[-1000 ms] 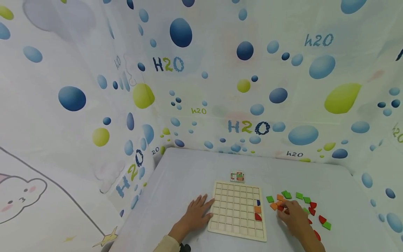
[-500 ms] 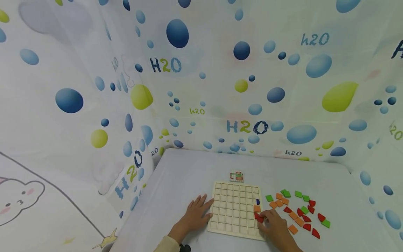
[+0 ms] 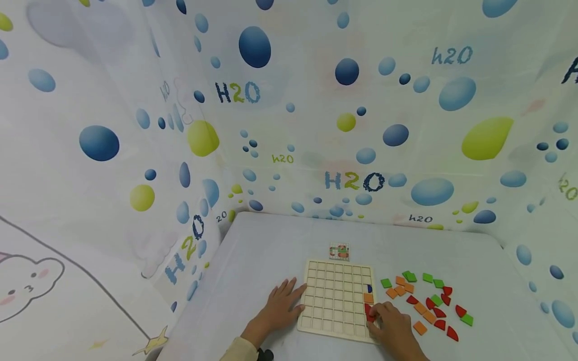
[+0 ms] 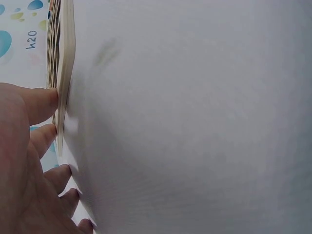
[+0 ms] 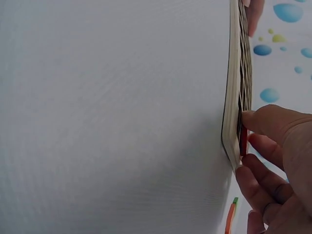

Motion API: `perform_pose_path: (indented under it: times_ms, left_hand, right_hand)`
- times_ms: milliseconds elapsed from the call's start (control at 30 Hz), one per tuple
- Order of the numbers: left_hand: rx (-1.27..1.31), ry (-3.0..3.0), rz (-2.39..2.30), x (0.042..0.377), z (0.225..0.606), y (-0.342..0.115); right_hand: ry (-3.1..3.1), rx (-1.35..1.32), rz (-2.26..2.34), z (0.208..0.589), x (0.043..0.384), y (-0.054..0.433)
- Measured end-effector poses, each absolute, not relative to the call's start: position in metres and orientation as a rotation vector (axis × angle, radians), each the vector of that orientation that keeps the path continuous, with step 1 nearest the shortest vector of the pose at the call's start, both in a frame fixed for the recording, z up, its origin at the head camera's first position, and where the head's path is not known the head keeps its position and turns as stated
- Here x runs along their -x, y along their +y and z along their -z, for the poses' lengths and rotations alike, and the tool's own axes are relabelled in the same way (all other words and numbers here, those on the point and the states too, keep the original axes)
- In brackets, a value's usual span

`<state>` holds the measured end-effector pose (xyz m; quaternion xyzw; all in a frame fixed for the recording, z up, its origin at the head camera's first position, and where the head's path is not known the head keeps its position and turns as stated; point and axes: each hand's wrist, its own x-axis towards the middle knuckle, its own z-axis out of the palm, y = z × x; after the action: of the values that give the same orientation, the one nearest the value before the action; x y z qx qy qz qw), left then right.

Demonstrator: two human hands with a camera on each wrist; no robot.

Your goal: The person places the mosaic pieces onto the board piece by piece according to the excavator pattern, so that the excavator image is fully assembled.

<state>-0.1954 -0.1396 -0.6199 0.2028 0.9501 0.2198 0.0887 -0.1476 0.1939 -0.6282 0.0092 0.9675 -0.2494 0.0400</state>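
Note:
A wooden grid board point(image 3: 331, 301) lies on the white table. My left hand point(image 3: 281, 305), fingers spread, rests at the board's left edge, thumb and index fingertip touching the rim in the left wrist view. At the board's right column, my right hand point(image 3: 394, 326) pinches a red quarter-circle tile point(image 5: 244, 141) between thumb and fingers. That tile is low in a cell, partly hidden by the fingertips. Just above it in the same column sit another red tile point(image 3: 368, 307), an orange square tile point(image 3: 368, 298) and a dark blue tile point(image 3: 369, 288).
A small printed picture card point(image 3: 339, 251) lies behind the board. Right of the board are scattered loose tiles: green ones point(image 3: 427, 277), orange squares point(image 3: 420, 328) and red quarter circles point(image 3: 452, 333). A wall sheet point(image 3: 307, 125) with printed drops stands behind the table.
My right hand has moved left from the loose tiles to the board's right column, bringing a red tile; in the last half second it shifted only slightly. My left hand stays put.

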Motion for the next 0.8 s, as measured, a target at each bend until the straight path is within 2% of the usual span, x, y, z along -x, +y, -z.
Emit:
perform_pose_path:
  times_ms: [500,800]
  left_hand:
    - [-0.587,2.834,-0.632,0.1968,0.6234,-0.1392]
    - [-0.578,2.831,-0.624,0.1968,0.6219,-0.1380]
  right_hand:
    - [2.954,0.105,0.669,0.6227,0.1469,0.1965]
    - [2.956,0.071,0.726,0.6250,0.1453,0.1982]
